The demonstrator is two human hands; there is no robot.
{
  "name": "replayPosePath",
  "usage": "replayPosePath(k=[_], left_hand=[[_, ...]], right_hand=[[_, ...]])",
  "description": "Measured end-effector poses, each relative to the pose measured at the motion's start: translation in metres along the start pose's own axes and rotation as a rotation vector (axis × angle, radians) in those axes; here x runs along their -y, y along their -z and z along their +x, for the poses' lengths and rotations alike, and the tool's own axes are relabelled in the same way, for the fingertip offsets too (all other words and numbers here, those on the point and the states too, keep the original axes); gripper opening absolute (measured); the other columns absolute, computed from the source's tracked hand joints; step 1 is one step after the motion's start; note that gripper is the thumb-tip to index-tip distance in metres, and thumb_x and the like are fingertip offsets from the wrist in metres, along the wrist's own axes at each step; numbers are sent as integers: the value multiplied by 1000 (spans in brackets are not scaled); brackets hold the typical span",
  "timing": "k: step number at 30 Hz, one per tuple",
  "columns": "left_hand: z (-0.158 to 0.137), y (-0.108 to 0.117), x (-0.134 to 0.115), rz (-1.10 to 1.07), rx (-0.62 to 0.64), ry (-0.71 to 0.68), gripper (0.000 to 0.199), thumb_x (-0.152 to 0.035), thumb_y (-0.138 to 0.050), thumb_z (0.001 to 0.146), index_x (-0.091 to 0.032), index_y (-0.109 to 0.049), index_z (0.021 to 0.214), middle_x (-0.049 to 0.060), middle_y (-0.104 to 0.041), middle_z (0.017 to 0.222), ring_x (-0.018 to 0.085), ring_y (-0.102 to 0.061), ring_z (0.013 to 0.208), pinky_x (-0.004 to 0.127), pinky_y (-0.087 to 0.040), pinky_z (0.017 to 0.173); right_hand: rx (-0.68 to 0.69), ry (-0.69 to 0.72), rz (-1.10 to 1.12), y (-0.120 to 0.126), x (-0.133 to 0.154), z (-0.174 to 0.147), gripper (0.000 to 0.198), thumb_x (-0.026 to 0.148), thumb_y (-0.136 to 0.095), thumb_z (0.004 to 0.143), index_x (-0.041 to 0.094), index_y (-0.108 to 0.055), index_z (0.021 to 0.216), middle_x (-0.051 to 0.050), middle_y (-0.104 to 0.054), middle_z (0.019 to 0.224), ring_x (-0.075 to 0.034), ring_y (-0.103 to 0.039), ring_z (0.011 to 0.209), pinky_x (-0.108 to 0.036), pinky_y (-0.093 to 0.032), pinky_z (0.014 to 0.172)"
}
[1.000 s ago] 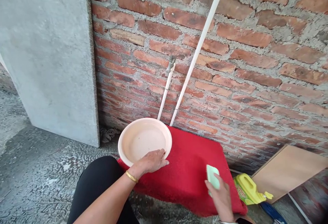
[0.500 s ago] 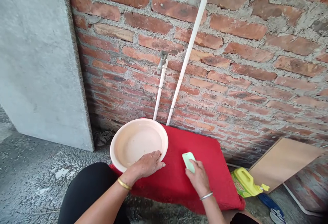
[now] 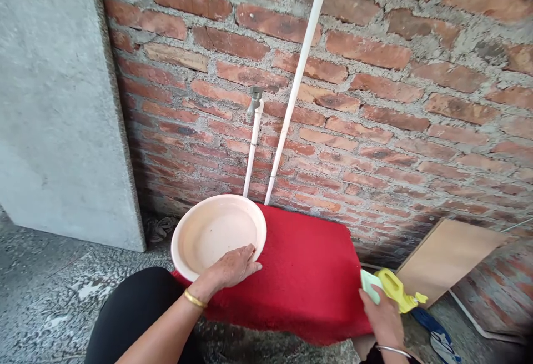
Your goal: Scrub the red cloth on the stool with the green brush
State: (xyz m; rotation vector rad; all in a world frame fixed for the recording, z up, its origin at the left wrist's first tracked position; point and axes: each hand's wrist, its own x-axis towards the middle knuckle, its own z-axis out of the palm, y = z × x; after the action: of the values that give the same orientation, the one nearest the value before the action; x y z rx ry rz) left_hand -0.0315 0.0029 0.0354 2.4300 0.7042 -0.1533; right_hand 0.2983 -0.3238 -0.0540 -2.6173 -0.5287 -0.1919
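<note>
On the left end of a red cloth-covered stand (image 3: 303, 264) sits a pale pink plastic basin (image 3: 183, 230) with what looks like shallow water inside. My left hand (image 3: 235, 267) is closed over its near right rim, fingers inside the basin and thumb outside. Past the stand's right edge, my right hand (image 3: 383, 314) grips a pale green rounded bar (image 3: 370, 285) that looks like soap. Right behind that hand is a yellow jug-like bottle (image 3: 395, 286) with a handle and a pump top, partly hidden by the hand.
A brick wall (image 3: 375, 147) with two white pipes (image 3: 291, 97) rises behind the stand. A grey slab (image 3: 62, 108) leans at the left, and a tan board (image 3: 449, 258) at the right. Blue slippers (image 3: 433, 330) lie on the wet-looking floor (image 3: 79, 292).
My right hand has carried the pale green bar rightward from above the red cloth to beside the yellow bottle. My left hand stays on the basin rim. The view has shifted slightly right.
</note>
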Motion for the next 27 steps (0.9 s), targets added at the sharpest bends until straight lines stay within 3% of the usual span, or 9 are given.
replayPosePath(k=[3, 8, 12, 14, 17, 22, 27], left_hand=[[0, -2, 1, -11, -21, -5, 36, -44, -43, 95, -19, -55, 117, 14, -70, 119, 30, -67, 110, 36, -47, 90], [2, -5, 5, -21, -19, -7, 37, -44, -43, 95, -19, -54, 120, 14, -69, 121, 28, -66, 110, 35, -47, 92], [4, -8, 8, -21, -6, -17, 42, -44, -41, 96, -17, -53, 125, 15, -66, 126, 29, -63, 119, 37, -45, 99], [4, -8, 8, -25, -8, -23, 42, -45, -41, 96, -17, -54, 125, 16, -66, 126, 30, -63, 119, 38, -45, 99], [3, -7, 7, -26, -21, -25, 41, -45, -43, 95, -16, -55, 122, 16, -68, 124, 30, -65, 114, 38, -46, 95], [0, -4, 4, -21, -22, -11, 38, -44, -45, 94, -18, -55, 119, 15, -68, 123, 30, -66, 111, 37, -47, 92], [0, -1, 5, -24, -10, -2, 39, -45, -44, 95, -19, -55, 123, 14, -69, 122, 29, -66, 112, 36, -46, 94]], right_hand=[[120, 96, 83, -28, 70, -31, 50, 53, -47, 82, 24, -66, 117, -12, -66, 113, -29, -63, 110, -43, -49, 100], [420, 577, 100, -58, 190, -98, 47, 27, -58, 78, 25, -68, 124, -9, -59, 131, -25, -57, 121, -36, -42, 109], [585, 777, 75, -63, 229, -120, 51, 24, -64, 76, 32, -67, 126, -5, -59, 131, -25, -56, 120, -37, -43, 107], [578, 764, 63, -63, 226, -113, 51, 23, -63, 77, 32, -67, 126, -5, -59, 129, -25, -57, 119, -36, -44, 106], [461, 636, 23, -61, 199, -83, 47, 23, -61, 78, 27, -69, 124, -7, -60, 128, -25, -58, 119, -35, -44, 108], [208, 320, 49, -47, 109, -26, 39, 39, -56, 80, 24, -72, 112, -8, -63, 114, -24, -65, 109, -36, -48, 103], [30, 7, 80, -21, 16, -1, 51, 56, -51, 74, 20, -69, 106, -12, -66, 102, -32, -62, 113, -47, -47, 103]])
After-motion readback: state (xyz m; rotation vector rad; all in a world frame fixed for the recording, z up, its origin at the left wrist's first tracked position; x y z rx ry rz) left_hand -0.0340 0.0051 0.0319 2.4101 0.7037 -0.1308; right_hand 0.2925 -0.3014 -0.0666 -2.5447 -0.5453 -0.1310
